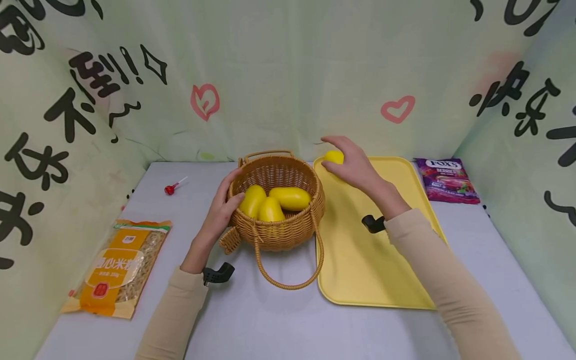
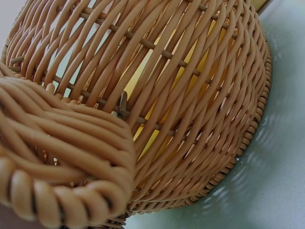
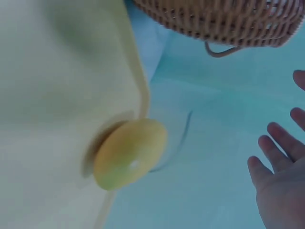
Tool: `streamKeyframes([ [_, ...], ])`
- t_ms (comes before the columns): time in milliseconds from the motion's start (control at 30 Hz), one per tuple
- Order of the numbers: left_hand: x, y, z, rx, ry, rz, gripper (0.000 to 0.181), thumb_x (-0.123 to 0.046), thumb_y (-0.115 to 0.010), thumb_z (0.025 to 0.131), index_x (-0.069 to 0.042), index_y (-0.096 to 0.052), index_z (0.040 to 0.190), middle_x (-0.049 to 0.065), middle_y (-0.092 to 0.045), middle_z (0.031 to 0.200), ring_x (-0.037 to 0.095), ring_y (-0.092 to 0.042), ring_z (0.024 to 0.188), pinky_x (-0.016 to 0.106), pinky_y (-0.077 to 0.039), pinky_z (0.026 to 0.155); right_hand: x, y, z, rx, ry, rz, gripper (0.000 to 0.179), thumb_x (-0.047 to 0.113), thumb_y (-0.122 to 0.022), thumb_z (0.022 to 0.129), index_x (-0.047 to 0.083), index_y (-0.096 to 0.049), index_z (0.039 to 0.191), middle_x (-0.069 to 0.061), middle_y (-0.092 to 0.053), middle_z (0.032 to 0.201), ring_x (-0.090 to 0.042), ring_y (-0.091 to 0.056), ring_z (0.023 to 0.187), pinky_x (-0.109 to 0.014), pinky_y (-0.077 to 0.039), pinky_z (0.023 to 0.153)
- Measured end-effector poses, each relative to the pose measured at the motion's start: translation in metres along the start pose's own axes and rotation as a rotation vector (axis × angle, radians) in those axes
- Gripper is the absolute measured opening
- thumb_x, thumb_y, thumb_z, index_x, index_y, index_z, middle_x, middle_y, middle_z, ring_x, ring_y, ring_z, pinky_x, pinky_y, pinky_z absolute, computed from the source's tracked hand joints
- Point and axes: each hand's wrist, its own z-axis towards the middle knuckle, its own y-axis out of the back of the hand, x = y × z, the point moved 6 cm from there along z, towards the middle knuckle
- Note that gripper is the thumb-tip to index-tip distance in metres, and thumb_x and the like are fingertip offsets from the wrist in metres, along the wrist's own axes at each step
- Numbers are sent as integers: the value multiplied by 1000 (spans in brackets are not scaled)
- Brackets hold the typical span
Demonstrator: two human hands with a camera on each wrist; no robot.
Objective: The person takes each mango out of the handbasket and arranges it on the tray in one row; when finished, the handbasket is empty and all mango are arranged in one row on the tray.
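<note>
One yellow fruit, whole only in right wrist view

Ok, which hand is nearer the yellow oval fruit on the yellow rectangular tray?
Right. The right hand is close beside the fruit; the left hand is farther away, touching the left side of the round brown wicker basket.

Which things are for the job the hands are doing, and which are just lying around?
For the job, I think:
wicker basket, left hand on it
three yellow fruits inside
yellow tray
fourth yellow fruit, by the right hand

Probably just lying around:
red lollipop
orange-labelled bag
purple packet
</note>
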Motion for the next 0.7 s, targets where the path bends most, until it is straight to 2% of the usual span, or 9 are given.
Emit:
streamKeyframes([
  [333,-1,1,-1,-5,2,4,58,-23,-49,99,-28,-32,155,-3,-25,163,21,-23,151,56,-25,120,49,-5,2,188,146,-49,63,17,-69,89,14,-47,148,-9,-46,152,-30,-39,143,-52,-31,117],
  [467,-1,1,-1,-7,-2,5,58,-23,-49,99,-28,-32,155,-4,-25,163,20,-24,151,57,-25,120,68,-14,2,263,200,-67,64,14,-71,87,12,-48,147,-10,-48,151,-30,-40,142,-52,-33,116],
  [600,1,1,0,-5,-4,4,59,-23,-49,99,-27,-32,155,-3,-24,163,21,-23,151,57,-25,120,79,-25,3,326,226,-64,64,12,-69,88,12,-47,148,-9,-49,149,-28,-43,138,-49,-39,112],
  [700,1,1,0,-3,2,5,60,-21,-49,99,-26,-31,155,-3,-23,164,21,-23,151,56,-24,120,85,-35,3,379,230,-60,64,11,-67,88,13,-45,149,-8,-48,150,-28,-43,139,-49,-40,112],
])
